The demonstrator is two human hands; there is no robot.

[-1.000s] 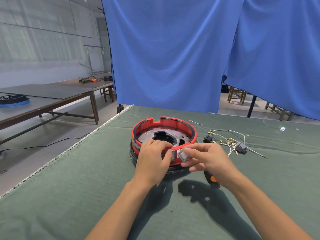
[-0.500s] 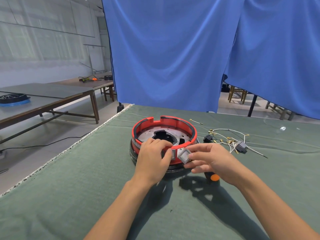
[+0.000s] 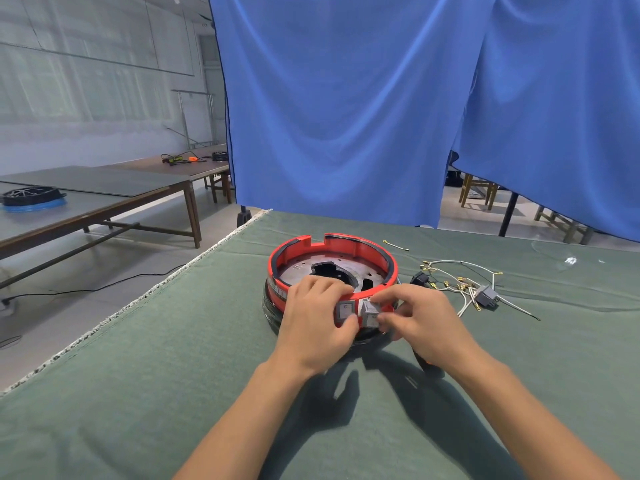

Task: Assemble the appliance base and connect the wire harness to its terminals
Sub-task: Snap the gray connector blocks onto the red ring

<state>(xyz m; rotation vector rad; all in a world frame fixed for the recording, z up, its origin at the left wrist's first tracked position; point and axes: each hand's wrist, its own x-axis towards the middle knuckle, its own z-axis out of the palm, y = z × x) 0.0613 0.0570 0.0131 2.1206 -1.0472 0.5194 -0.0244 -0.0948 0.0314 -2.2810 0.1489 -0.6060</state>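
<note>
Your left hand (image 3: 311, 320) grips the near rim of the round red plastic appliance base (image 3: 332, 271), fingers curled over the wall and thumb beside a grey square rocker switch (image 3: 345, 310) seated in it. Your right hand (image 3: 420, 317) pinches a second grey rocker switch (image 3: 370, 313), tilted, against the wall just beside the first. The base stands on the green cloth-covered bench (image 3: 173, 375), nearer its far edge than its near one. The white wire harness with brass terminals (image 3: 460, 282) lies apart from the base towards the right edge, a small grey connector block (image 3: 486, 295) among its wires
</note>
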